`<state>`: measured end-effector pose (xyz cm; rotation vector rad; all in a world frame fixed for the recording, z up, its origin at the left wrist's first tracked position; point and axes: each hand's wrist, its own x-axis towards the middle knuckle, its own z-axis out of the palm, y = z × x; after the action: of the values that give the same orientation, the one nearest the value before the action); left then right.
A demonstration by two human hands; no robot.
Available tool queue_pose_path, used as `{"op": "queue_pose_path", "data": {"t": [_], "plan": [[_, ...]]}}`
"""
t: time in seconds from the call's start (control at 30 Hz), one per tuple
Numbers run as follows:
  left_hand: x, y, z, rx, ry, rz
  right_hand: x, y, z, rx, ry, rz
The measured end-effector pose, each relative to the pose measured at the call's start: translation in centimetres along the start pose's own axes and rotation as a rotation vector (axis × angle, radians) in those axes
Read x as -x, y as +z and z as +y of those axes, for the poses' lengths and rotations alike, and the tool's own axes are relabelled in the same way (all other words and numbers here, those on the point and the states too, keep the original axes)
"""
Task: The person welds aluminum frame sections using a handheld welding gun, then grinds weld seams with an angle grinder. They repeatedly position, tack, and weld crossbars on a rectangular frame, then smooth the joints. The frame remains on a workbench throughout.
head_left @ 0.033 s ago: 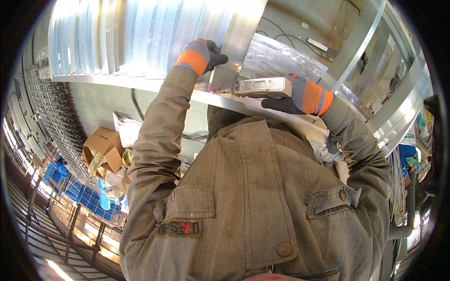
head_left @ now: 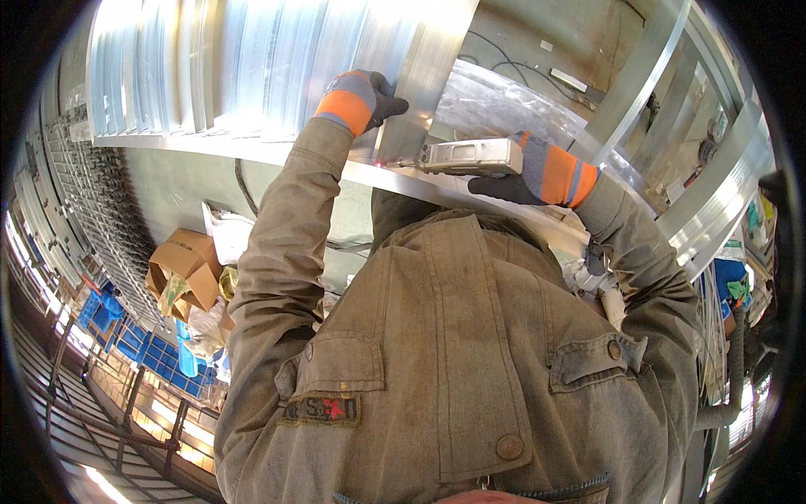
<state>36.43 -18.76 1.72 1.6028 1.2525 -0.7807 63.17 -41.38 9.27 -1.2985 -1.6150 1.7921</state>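
Observation:
My left hand (head_left: pixel 359 99), in a grey and orange glove with dark fingertips, lies at the right end of a row of shiny metal profiles (head_left: pixel 252 76). Its fingers are bent round the edge of a wide metal profile (head_left: pixel 430 67). My right hand (head_left: pixel 537 172), gloved alike, is closed round a pale handheld tool (head_left: pixel 472 157) with a slim metal nose; its exact kind I cannot make out. The nose points left, close to the near end of that profile, and a small red glow shows at its tip. My left hand is just above and left of the tip.
A long metal rail (head_left: pixel 403 183) crosses in front of my body. At right stand bent-looking metal frame bars (head_left: pixel 642 84). Beyond the rail are cables (head_left: pixel 512 63). An open cardboard box (head_left: pixel 186 267) with bags and blue crates (head_left: pixel 159 357) sits at lower left.

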Motion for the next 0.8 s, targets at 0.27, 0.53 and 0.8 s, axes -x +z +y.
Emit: {"op": "queue_pose_path", "data": {"t": [0.27, 0.53, 0.8], "plan": [[-0.1, 0.1, -0.1, -0.112, -0.003, 0.040, 0.7, 0.4, 1.5, 0.086, 0.075, 0.024], [-0.7, 0.5, -0.3, -0.150, 0.060, 0.029, 2.1, 0.3, 3.6, 0.202, 0.176, 0.026], [-1.4, 0.1, 0.1, -0.140, -0.026, -0.055, 2.7, 0.1, 4.3, 0.242, 0.219, 0.020]]}}
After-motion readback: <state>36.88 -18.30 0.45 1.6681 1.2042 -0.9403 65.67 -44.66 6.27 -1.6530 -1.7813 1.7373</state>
